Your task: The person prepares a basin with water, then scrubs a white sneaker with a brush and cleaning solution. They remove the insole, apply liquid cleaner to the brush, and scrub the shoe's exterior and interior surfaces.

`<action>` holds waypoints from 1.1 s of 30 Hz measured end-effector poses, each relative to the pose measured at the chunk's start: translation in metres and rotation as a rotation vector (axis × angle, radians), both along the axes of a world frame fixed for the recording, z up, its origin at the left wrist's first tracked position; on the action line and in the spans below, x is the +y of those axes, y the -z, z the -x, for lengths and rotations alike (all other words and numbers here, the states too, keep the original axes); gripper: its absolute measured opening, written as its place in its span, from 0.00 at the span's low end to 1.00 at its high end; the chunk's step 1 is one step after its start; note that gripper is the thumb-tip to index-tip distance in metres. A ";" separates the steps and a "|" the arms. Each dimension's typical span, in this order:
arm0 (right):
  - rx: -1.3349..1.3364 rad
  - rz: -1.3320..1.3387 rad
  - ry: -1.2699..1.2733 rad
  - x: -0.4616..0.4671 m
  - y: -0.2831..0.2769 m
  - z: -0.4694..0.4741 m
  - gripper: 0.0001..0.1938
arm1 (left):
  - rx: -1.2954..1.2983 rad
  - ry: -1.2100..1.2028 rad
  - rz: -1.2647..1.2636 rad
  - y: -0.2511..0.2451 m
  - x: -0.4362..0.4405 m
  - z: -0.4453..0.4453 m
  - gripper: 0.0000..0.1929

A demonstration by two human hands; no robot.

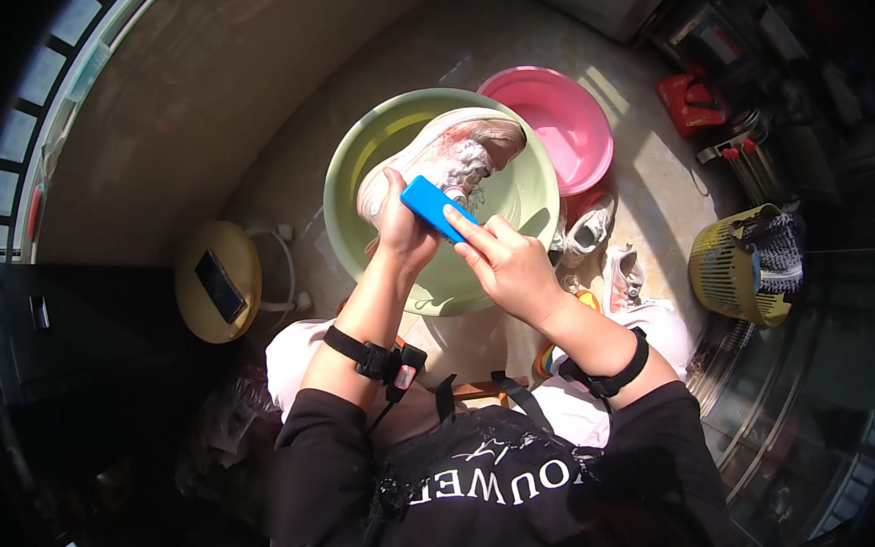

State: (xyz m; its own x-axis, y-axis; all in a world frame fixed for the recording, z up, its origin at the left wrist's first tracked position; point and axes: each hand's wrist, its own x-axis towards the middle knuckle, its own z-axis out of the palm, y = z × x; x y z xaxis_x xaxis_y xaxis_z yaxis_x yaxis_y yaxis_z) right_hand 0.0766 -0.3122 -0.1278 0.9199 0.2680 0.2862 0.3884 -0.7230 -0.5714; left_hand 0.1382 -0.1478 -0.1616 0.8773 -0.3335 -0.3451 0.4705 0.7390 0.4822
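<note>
A white-and-pink sneaker [430, 150] is held over a pale green plastic basin [341, 234], its side smeared with white foam. My left hand [406, 234] grips it from below near one end, thumb along its edge. In my right hand [516, 267] is a blue-backed scrub brush [432, 203], its index finger stretched along the back. The brush lies across the near side of the sneaker, beside my left palm. Its bristles are hidden from view. Water appears to stand in the basin.
A pink basin [560, 127] sits behind the green one. White shoes [591, 228] lie on the tiled floor [650, 185] at the right. A round stool [183, 289] bears a phone [219, 285] at the left. A yellow basket [708, 268] holding cloth stands at the right.
</note>
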 end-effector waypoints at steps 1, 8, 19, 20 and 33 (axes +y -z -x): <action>0.058 0.017 0.008 0.002 -0.001 0.001 0.22 | -0.017 -0.018 0.036 0.002 0.000 0.001 0.38; 0.032 -0.008 -0.035 0.007 -0.011 0.001 0.21 | 0.008 0.001 -0.018 0.009 0.000 0.000 0.38; -0.148 0.000 0.131 0.007 -0.002 -0.002 0.21 | -0.053 0.061 0.097 0.005 -0.004 0.003 0.37; -0.182 0.043 0.241 0.007 0.000 -0.001 0.22 | -0.075 0.070 0.142 0.004 -0.004 0.003 0.38; -0.060 0.062 0.040 0.010 -0.001 0.000 0.22 | 0.005 0.004 0.048 -0.012 0.007 0.001 0.38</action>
